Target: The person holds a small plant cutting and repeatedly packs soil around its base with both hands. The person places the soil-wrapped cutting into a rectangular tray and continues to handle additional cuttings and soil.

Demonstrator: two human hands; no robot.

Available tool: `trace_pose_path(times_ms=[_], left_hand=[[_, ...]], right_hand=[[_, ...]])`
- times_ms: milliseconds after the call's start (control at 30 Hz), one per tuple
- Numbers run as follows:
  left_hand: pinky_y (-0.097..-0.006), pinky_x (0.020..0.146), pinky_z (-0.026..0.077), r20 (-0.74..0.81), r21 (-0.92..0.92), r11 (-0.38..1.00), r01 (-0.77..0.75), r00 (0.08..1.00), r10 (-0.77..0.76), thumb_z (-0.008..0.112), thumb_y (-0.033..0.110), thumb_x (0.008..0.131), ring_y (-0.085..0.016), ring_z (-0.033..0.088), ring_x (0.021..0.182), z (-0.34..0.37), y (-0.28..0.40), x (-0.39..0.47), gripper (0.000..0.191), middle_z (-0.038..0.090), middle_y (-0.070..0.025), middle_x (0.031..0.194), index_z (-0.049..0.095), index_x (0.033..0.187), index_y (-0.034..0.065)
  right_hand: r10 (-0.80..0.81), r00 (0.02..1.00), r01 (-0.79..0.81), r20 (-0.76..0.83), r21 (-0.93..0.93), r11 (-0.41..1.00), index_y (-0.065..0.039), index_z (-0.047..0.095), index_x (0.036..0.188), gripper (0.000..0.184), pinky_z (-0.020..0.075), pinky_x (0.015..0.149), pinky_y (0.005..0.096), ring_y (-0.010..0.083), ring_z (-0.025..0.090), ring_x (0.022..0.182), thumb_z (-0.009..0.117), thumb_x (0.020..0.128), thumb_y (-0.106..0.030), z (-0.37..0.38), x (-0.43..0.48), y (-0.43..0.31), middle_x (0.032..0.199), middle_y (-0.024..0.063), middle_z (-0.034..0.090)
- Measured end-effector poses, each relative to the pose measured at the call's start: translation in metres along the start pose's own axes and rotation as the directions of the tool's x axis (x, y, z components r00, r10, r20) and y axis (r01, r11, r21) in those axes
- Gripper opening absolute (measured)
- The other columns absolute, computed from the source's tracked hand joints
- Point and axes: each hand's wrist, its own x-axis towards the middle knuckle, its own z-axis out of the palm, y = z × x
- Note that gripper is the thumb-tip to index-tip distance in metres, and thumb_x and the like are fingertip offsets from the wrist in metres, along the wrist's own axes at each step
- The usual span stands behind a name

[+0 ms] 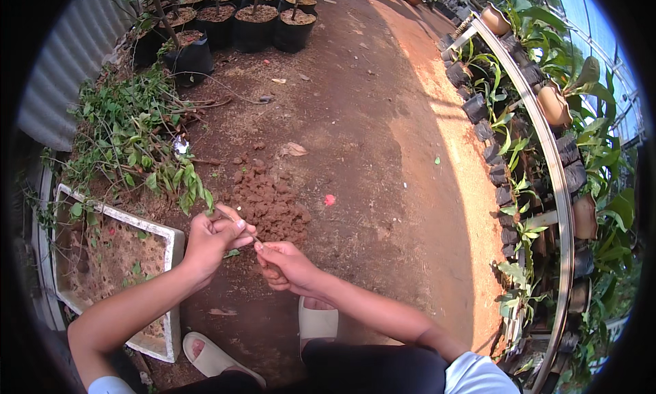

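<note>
A thin brown plant stem (249,232) runs between my two hands, held slantwise above the ground. My left hand (218,235) grips its upper part between thumb and fingers. At the lower end, my right hand (284,266) pinches it with the thumb against curled fingers, which look soiled. Green leaves (192,186) hang just beyond my left hand; whether they belong to this stem or to the heap behind, I cannot tell. Under and beyond the hands lies a mound of clumpy reddish-brown soil (271,199).
A white-rimmed trough of soil (174,245) with many small holes stands at the left. Behind it lies a heap of leafy cuttings (128,117). Black plant bags (253,30) with stems stand at the back. Along the right runs a rack (556,189) of potted plants. My sandals (318,325) rest below.
</note>
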Motion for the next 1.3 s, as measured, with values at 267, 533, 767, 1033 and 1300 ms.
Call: trace_pose_path(times_ms=[267, 533, 767, 1033, 1300], left_hand=[[-0.0275, 0.078, 0.064, 0.020, 0.164, 0.970, -0.178, 0.984, 0.177, 0.063, -0.001, 0.100, -0.016, 0.073, 0.088, 0.007, 0.008, 0.006, 0.003, 0.073, -0.0129, 0.093, 0.064, 0.101, -0.0036], [-0.0247, 0.067, 0.063, -0.057, 0.206, 0.958, -0.201, 0.975, 0.216, 0.065, 0.002, 0.099, -0.014, 0.072, 0.077, 0.008, 0.016, 0.001, 0.009, 0.070, -0.0118, 0.086, 0.061, 0.095, -0.0053], [-0.0228, 0.067, 0.061, -0.005, 0.253, 0.952, -0.172, 0.984, 0.179, 0.066, 0.010, 0.101, -0.012, 0.071, 0.075, 0.011, 0.009, 0.005, 0.012, 0.072, -0.0090, 0.086, 0.062, 0.101, -0.0018], [-0.0237, 0.068, 0.063, -0.001, 0.311, 0.928, -0.205, 0.976, 0.216, 0.069, 0.012, 0.100, -0.014, 0.074, 0.074, 0.005, 0.011, -0.003, 0.017, 0.073, -0.0124, 0.085, 0.065, 0.097, -0.0041], [-0.0243, 0.071, 0.063, -0.021, 0.343, 0.915, -0.213, 0.972, 0.234, 0.070, 0.017, 0.100, -0.015, 0.075, 0.077, 0.009, 0.017, -0.002, 0.021, 0.073, -0.0139, 0.088, 0.067, 0.097, -0.0038]], right_hand=[[-0.265, 0.960, 0.230, -0.090, -0.290, 0.929, -0.007, 0.056, 0.118, 0.031, 0.0482, 0.055, 0.0291, 0.0155, 0.063, 0.066, 0.067, 0.102, -0.031, -0.005, -0.001, -0.008, 0.102, 0.0070, 0.065], [-0.770, 0.638, 0.361, -0.010, -0.879, 0.311, -0.002, 0.068, 0.097, 0.025, 0.0522, 0.078, 0.0335, 0.0117, 0.063, 0.081, 0.077, 0.093, -0.024, 0.012, 0.003, -0.004, 0.083, 0.0094, 0.069], [-0.624, 0.779, 0.210, -0.066, -0.909, 0.359, -0.001, 0.066, 0.083, 0.034, 0.0409, 0.054, 0.0350, 0.0122, 0.050, 0.056, 0.070, 0.097, -0.032, 0.003, -0.004, -0.013, 0.059, 0.0077, 0.056], [-0.532, 0.845, 0.275, -0.053, -0.811, 0.516, -0.002, 0.067, 0.085, 0.035, 0.0422, 0.058, 0.0310, 0.0096, 0.053, 0.062, 0.070, 0.098, -0.034, 0.003, -0.001, -0.007, 0.065, 0.0042, 0.059], [-0.609, 0.776, 0.431, 0.163, -0.842, 0.324, -0.005, 0.062, 0.121, 0.057, 0.0494, 0.100, 0.0391, 0.0244, 0.065, 0.114, 0.090, 0.078, -0.028, -0.002, -0.005, -0.010, 0.118, 0.0097, 0.068]])
